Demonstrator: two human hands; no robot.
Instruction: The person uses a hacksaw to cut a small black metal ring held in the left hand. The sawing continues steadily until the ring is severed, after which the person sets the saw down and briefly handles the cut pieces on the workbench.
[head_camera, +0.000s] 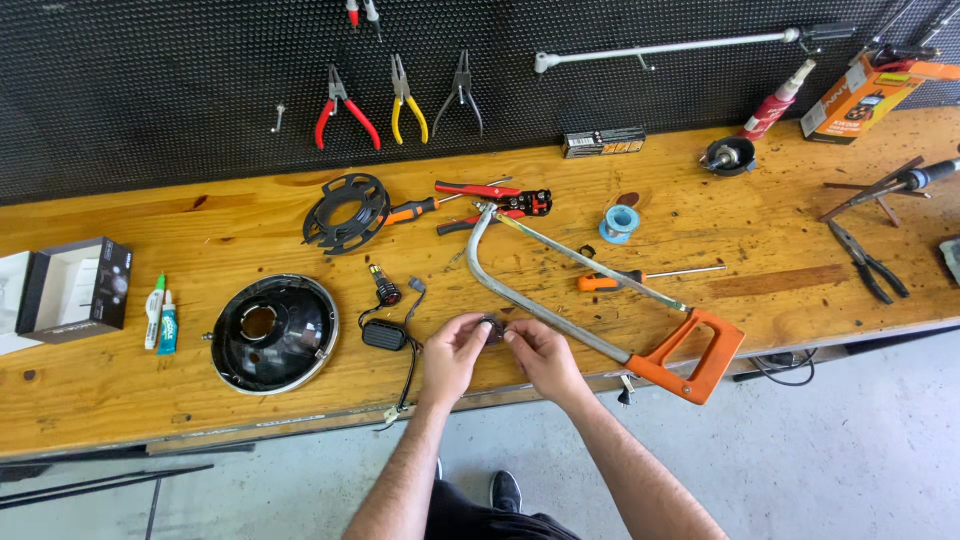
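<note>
My left hand (452, 355) and my right hand (541, 356) meet over the front edge of the wooden workbench (750, 270), and both pinch a small dark part (492, 328) between their fingertips. Just left of my hands lies a small black box with a cable (385, 335), joined to a bulb with a red collar (384, 286). A round black headlight housing (273, 333) rests further left. A hacksaw with an orange handle (690, 352) lies right of my right hand.
Two small glue tubes (160, 314) and an open black box (75, 288) sit at the left. A black spool (346, 211), a red wire stripper (495, 200), orange screwdrivers (640, 277), a blue tape roll (619, 222) and black pliers (868, 262) lie about. Pliers hang on the pegboard (400, 100).
</note>
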